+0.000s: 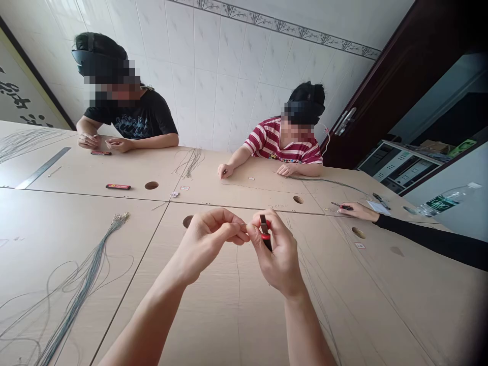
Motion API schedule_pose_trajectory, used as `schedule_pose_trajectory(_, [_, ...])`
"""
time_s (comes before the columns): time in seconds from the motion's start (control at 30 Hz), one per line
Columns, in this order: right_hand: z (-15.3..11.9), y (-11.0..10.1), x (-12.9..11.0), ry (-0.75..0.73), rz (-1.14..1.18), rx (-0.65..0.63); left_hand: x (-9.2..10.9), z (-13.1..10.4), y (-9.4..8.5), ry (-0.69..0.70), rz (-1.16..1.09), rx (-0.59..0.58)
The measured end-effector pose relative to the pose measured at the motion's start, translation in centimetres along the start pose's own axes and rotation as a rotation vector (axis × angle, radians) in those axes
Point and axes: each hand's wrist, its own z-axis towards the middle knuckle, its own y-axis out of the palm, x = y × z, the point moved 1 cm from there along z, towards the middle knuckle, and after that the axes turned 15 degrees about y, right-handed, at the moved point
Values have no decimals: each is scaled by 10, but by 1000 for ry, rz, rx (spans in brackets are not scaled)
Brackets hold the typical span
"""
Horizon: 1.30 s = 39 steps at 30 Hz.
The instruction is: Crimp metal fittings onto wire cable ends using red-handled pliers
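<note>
My left hand (213,239) is closed, its thumb and fingers pinching a tiny piece at the end of a thin thread (238,269). The thread hangs below and runs down across the table towards me. Against those fingertips, the thumb and index finger of my right hand (277,254) meet at the same piece, which is too small to make out. A short black-and-red tool (266,241) with a dark metallic head is gripped in my right hand; its exact kind is unclear. Both hands are held above the table.
On the left lies a bundle of grey-green cords (87,277) with metal ends. A red-and-black object (118,186) and a steel ruler (41,169) lie beyond. Two people sit opposite; another person's hand (356,210) reaches in from the right. The table (198,315) has round holes.
</note>
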Motion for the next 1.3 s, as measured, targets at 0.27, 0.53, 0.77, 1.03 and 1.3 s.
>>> schedule_pose_trajectory(0.27, [-1, -1, 1, -25, -24, -12, 1, 1, -1, 2, -2, 21])
schedule_pose_trajectory(0.53, [0, -1, 1, -43, -50, -20, 1, 0, -2, 20, -9, 4])
schedule_pose_trajectory(0.77, [0, -1, 2, -35, -54, -24, 2, 0, -3, 31, 5, -12])
schedule_pose_trajectory(1.03, [0, -1, 2, -27, -38, -38, 2, 1, -4, 43, 23, -40])
schedule_pose_trajectory(1.3, [0, -1, -1, 0, -20, -27, 4, 0, -9, 17, 38, -54])
